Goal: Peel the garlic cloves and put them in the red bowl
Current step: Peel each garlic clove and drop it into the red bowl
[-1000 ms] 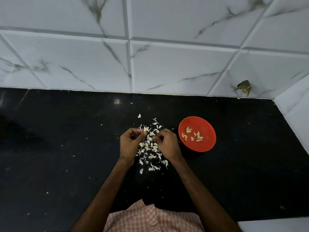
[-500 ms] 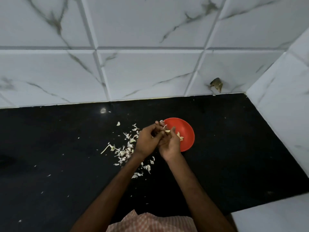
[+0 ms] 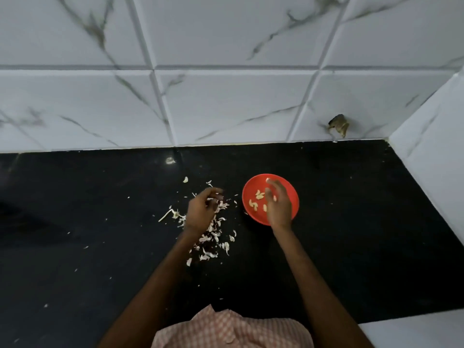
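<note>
Garlic cloves [image 3: 259,195], peeled and pale, lay scattered on the floor of the red bowl [image 3: 252,188], which stood on the black countertop [image 3: 351,222] just to the right of a loose heap of papery garlic skins [image 3: 216,238]. The right hand [image 3: 277,205] hovered over the right half of the bowl, back upward, its fingers [image 3: 275,187] loosely extended and parted toward the far rim. Nothing was plainly held in it, although motion blur softened the fingertips and a pale spot beside them could not be identified. The left hand [image 3: 200,212] was poised over the upper part of the skin heap, apart from the bowl, with its fingers curled inward toward the thumb; whether they pinched a clove or a scrap of skin could not be told. A thin pale stalk [image 3: 165,215] lay at the left edge of the heap, and small flecks of skin were strewn farther across the counter. Behind the counter rose a white tiled wall [image 3: 226,109] with grey veining, bearing a small brown object [image 3: 339,124] low near the right corner. A checked shirt [image 3: 226,327] filled the bottom edge between the two forearms.
</note>
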Tool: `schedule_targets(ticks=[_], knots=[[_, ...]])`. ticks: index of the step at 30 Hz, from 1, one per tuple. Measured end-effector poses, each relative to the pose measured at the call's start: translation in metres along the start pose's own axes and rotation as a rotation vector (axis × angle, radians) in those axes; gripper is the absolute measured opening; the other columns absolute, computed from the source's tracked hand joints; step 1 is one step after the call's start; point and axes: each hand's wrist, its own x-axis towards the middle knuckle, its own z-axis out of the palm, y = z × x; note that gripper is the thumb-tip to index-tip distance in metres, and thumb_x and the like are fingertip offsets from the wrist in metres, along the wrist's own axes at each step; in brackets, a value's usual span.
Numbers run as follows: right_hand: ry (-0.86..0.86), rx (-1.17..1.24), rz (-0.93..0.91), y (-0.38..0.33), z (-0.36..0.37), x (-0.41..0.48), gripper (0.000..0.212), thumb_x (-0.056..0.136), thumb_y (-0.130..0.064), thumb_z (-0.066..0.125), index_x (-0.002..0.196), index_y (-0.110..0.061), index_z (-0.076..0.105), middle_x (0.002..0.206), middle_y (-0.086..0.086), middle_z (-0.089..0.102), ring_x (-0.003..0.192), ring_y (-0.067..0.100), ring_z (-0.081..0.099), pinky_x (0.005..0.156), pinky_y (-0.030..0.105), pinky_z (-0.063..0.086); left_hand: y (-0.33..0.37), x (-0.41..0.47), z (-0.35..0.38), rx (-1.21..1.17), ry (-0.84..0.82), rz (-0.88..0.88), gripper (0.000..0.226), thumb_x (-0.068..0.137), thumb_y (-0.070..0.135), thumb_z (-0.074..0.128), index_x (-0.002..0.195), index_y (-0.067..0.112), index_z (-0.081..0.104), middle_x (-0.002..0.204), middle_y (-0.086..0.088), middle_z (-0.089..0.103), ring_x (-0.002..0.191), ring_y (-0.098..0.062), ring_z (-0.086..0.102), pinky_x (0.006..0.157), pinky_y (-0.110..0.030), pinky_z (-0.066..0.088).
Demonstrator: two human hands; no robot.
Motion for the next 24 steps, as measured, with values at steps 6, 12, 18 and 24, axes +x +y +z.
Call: schedule_targets(ticks=[6, 12, 18, 24], knots=[[-0.579, -0.399, -0.436, 0.015, 0.065, -0.046, 0.042, 0.100, 0.001, 0.053, 0.138, -0.016, 0.059, 0.147, 0.003, 0.053, 0.135, 0.012, 0.047, 0.118, 0.034, 0.039, -0.068, -0.036, -0.048, 0.554, -0.012, -0.044, 0.041, 0.095, 0.020, 0.068, 0.135, 0.029, 0.063, 0.140, 0.000, 0.052, 0.127, -0.021, 0.048, 0.096, -0.043, 0.053], [-0.774, -0.827, -0.638, 0.051, 0.094, -0.068, 0.056, 0.094, 0.009, 0.053, 0.146, -0.014, 0.052, 0.161, 0.003, 0.035, 0.148, 0.026, 0.026, 0.122, 0.039, 0.029, -0.091, -0.050, -0.040, 0.581, -0.103, -0.029, 0.031, 0.095, 0.013, 0.066, 0.126, 0.015, 0.069, 0.125, -0.008, 0.058, 0.117, -0.026, 0.053, 0.096, -0.043, 0.052], [-0.551, -0.668, -0.503, 0.050, 0.092, -0.065, 0.028, 0.096, 0.000, 0.059, 0.120, -0.010, 0.067, 0.123, 0.004, 0.061, 0.114, 0.018, 0.058, 0.100, 0.036, 0.050, -0.088, -0.054, -0.054, 0.382, 0.004, -0.044, 0.010, 0.094, 0.023, 0.069, 0.103, 0.021, 0.073, 0.101, 0.004, 0.071, 0.089, -0.014, 0.065, 0.080, -0.035, 0.053], [-0.396, -0.413, -0.325, 0.047, 0.093, -0.057, 0.019, 0.094, -0.022, 0.072, 0.105, -0.007, 0.073, 0.105, 0.005, 0.067, 0.092, 0.015, 0.064, 0.085, 0.039, 0.057, -0.082, -0.052, -0.067, 0.354, 0.097, -0.130, 0.019, 0.096, 0.046, 0.063, 0.094, 0.029, 0.069, 0.088, 0.016, 0.070, 0.081, -0.004, 0.063, 0.073, -0.032, 0.051]])
